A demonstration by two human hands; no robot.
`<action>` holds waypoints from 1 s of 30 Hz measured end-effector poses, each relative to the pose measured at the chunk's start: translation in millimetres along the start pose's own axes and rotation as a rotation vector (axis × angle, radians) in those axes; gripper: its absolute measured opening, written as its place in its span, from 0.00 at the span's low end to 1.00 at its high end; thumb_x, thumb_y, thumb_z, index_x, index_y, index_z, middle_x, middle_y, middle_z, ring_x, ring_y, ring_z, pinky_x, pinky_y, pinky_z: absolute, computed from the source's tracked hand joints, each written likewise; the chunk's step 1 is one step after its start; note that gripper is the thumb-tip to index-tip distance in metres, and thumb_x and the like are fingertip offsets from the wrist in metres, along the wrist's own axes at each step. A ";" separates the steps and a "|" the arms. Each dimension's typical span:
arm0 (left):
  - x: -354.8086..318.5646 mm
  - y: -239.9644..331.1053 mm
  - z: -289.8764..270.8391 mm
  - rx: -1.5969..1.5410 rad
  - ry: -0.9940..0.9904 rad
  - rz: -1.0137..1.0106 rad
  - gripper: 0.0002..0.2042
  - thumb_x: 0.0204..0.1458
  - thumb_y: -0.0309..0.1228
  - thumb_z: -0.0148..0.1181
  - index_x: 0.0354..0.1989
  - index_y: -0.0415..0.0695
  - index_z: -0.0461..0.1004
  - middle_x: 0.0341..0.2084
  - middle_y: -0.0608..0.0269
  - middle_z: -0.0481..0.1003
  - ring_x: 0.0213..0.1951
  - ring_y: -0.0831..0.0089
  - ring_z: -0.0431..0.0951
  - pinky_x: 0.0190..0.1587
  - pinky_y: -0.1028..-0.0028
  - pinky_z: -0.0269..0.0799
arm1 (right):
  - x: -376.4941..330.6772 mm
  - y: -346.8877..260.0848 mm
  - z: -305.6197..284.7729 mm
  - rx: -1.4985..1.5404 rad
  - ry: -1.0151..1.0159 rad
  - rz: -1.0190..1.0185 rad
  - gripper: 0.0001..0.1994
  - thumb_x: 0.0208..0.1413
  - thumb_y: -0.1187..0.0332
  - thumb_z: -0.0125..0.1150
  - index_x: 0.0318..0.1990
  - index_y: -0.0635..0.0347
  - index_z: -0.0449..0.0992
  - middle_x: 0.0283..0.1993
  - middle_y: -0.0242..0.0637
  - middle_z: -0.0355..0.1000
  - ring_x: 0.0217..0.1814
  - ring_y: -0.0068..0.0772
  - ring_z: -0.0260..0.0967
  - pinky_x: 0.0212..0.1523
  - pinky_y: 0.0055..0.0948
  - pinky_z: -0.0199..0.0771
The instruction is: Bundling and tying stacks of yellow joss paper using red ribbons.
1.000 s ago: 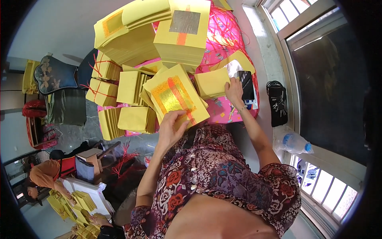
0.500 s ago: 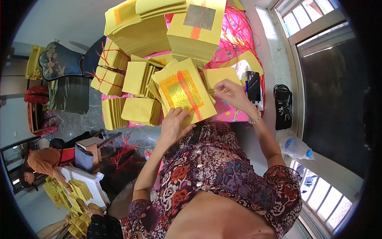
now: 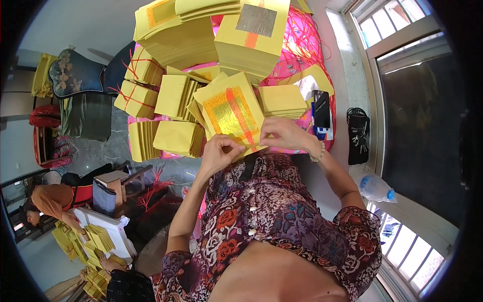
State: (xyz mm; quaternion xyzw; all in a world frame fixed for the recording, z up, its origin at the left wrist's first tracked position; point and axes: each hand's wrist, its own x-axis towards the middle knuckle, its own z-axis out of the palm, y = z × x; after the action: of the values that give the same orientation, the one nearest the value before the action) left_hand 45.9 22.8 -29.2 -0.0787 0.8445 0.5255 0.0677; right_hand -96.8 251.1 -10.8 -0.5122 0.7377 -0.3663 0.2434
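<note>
A yellow paper sheet (image 3: 211,96) with a gold foil square and an orange-red stripe lies tilted in front of me, on top of other yellow sheets. At its lower left edge my left hand (image 3: 219,154) is closed, thumb and fingers pinching the paper. My right hand (image 3: 286,134) grips the lower right corner between thumb and fingers. The near edge between the two hands looks turned up in a narrow strip. Just beyond my right hand sits a small stack of folded yellow paper (image 3: 283,98). Folded yellow bundles (image 3: 176,137) stand to the left.
Tall stacks of yellow paper (image 3: 249,53) stand at the back of the pink table cover (image 3: 275,75), beside red string (image 3: 302,38). A phone (image 3: 321,108) lies at the right; a plastic bottle (image 3: 376,189) is on the sill. At lower left, other people handle yellow paper (image 3: 100,236).
My right hand has come down from beside the small folded stack to the sheet's lower right corner. My left hand has gone from lying on the sheet to pinching its near edge.
</note>
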 end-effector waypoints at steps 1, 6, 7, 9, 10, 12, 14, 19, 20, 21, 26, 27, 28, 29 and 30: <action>0.1 0.0 -0.1 -0.012 0.000 -0.015 0.08 0.47 0.33 0.73 0.26 0.41 0.83 0.20 0.64 0.75 0.30 0.71 0.73 0.35 0.72 0.68 | 0.3 0.6 0.3 0.006 -0.002 -0.001 0.09 0.53 0.64 0.67 0.32 0.58 0.77 0.34 0.35 0.69 0.38 0.40 0.70 0.39 0.35 0.69; 1.9 0.3 -0.9 -0.008 -0.015 -0.021 0.08 0.47 0.33 0.72 0.26 0.41 0.83 0.20 0.64 0.75 0.29 0.72 0.73 0.35 0.72 0.68 | 1.1 0.9 0.0 -0.004 -0.012 0.020 0.10 0.53 0.63 0.68 0.32 0.58 0.76 0.34 0.35 0.69 0.38 0.40 0.71 0.39 0.35 0.69; 1.8 0.2 -0.8 -0.006 -0.007 -0.012 0.08 0.48 0.33 0.72 0.26 0.41 0.83 0.20 0.64 0.75 0.28 0.73 0.73 0.34 0.73 0.68 | 1.7 0.5 -0.3 -0.008 -0.017 0.030 0.10 0.53 0.63 0.68 0.32 0.58 0.76 0.34 0.35 0.70 0.38 0.40 0.71 0.39 0.35 0.69; 1.3 -0.6 0.5 -0.020 0.007 -0.045 0.10 0.47 0.35 0.72 0.26 0.41 0.83 0.21 0.62 0.76 0.28 0.70 0.74 0.34 0.71 0.69 | 1.4 -6.5 -3.2 0.004 -0.029 0.062 0.10 0.52 0.62 0.68 0.32 0.57 0.75 0.33 0.36 0.69 0.40 0.40 0.70 0.41 0.36 0.69; 0.8 -1.0 1.1 -0.033 0.020 -0.079 0.11 0.47 0.37 0.72 0.26 0.42 0.83 0.23 0.60 0.78 0.29 0.68 0.75 0.34 0.70 0.71 | 1.5 -10.0 -3.4 0.015 -0.041 0.095 0.10 0.52 0.62 0.67 0.32 0.57 0.75 0.32 0.36 0.69 0.41 0.40 0.69 0.42 0.38 0.69; -0.8 0.6 1.9 -0.057 0.042 -0.095 0.11 0.47 0.37 0.72 0.26 0.41 0.83 0.22 0.60 0.77 0.28 0.68 0.75 0.34 0.70 0.71 | 1.1 -12.9 0.9 -0.050 0.039 0.007 0.09 0.50 0.64 0.67 0.33 0.57 0.75 0.32 0.36 0.69 0.41 0.41 0.69 0.43 0.38 0.69; -1.0 6.1 0.9 -0.080 0.066 -0.110 0.12 0.47 0.38 0.71 0.26 0.41 0.82 0.21 0.60 0.77 0.28 0.68 0.76 0.33 0.70 0.71 | 2.9 -7.7 4.5 -0.114 0.119 -0.084 0.09 0.49 0.66 0.66 0.34 0.57 0.74 0.32 0.36 0.69 0.41 0.42 0.70 0.44 0.39 0.69; -1.9 23.2 -18.4 0.180 0.085 0.251 0.14 0.47 0.37 0.71 0.37 0.41 0.80 0.33 0.58 0.78 0.39 0.62 0.77 0.44 0.67 0.72 | 8.3 2.2 -0.6 -0.079 0.129 -0.024 0.09 0.46 0.69 0.67 0.35 0.58 0.75 0.31 0.35 0.72 0.33 0.39 0.71 0.40 0.35 0.70; -1.7 21.1 -24.4 0.181 0.089 0.250 0.14 0.47 0.37 0.71 0.37 0.41 0.80 0.33 0.58 0.78 0.39 0.62 0.77 0.44 0.67 0.72 | 12.1 1.3 -4.1 -0.080 0.128 -0.029 0.09 0.46 0.69 0.67 0.35 0.58 0.75 0.31 0.35 0.72 0.33 0.39 0.71 0.40 0.35 0.70; -1.4 18.8 -31.4 0.163 0.057 0.260 0.14 0.49 0.34 0.70 0.41 0.39 0.79 0.35 0.58 0.77 0.42 0.67 0.76 0.46 0.70 0.72 | 15.4 -0.1 -8.4 -0.027 0.110 0.047 0.08 0.48 0.69 0.66 0.35 0.59 0.75 0.30 0.36 0.72 0.34 0.38 0.72 0.40 0.33 0.70; 11.0 -22.6 -44.7 -0.026 0.096 0.039 0.13 0.55 0.32 0.63 0.45 0.38 0.77 0.36 0.54 0.80 0.41 0.63 0.80 0.47 0.67 0.73 | 32.8 15.2 -10.5 0.096 0.106 0.137 0.08 0.54 0.70 0.64 0.40 0.60 0.76 0.35 0.37 0.73 0.41 0.30 0.73 0.45 0.27 0.71; 13.7 -25.2 -42.3 -0.026 0.097 0.042 0.13 0.55 0.32 0.63 0.45 0.38 0.77 0.36 0.54 0.80 0.41 0.63 0.80 0.47 0.67 0.73 | 38.0 17.6 -6.2 0.240 0.232 0.142 0.10 0.55 0.68 0.65 0.41 0.61 0.75 0.38 0.37 0.73 0.42 0.30 0.74 0.44 0.29 0.73; 15.9 -27.0 -38.6 -0.077 0.158 0.010 0.12 0.56 0.32 0.61 0.45 0.38 0.77 0.33 0.54 0.80 0.37 0.65 0.81 0.44 0.68 0.74 | 42.1 20.4 -2.6 0.384 0.357 0.147 0.12 0.56 0.66 0.66 0.43 0.62 0.75 0.41 0.36 0.74 0.43 0.31 0.74 0.43 0.30 0.74; 18.4 -29.6 -34.4 -0.129 0.219 -0.022 0.12 0.58 0.32 0.60 0.46 0.38 0.77 0.30 0.53 0.81 0.34 0.66 0.82 0.41 0.69 0.75 | 43.7 22.8 0.3 0.381 0.356 0.145 0.12 0.56 0.66 0.66 0.43 0.62 0.75 0.41 0.36 0.74 0.43 0.31 0.74 0.43 0.30 0.74; 21.6 -30.5 -29.9 -0.099 0.304 0.017 0.13 0.59 0.33 0.59 0.46 0.38 0.78 0.24 0.57 0.80 0.26 0.71 0.80 0.34 0.70 0.74 | 44.6 24.0 3.8 0.439 0.409 0.136 0.13 0.56 0.66 0.66 0.44 0.63 0.75 0.42 0.35 0.73 0.44 0.28 0.73 0.44 0.30 0.74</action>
State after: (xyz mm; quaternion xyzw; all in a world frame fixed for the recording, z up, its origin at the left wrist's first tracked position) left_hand 30.0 -18.7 -47.0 -0.1534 0.8186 0.5492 -0.0692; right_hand -123.7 213.3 -31.4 -0.3125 0.7071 -0.5953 0.2189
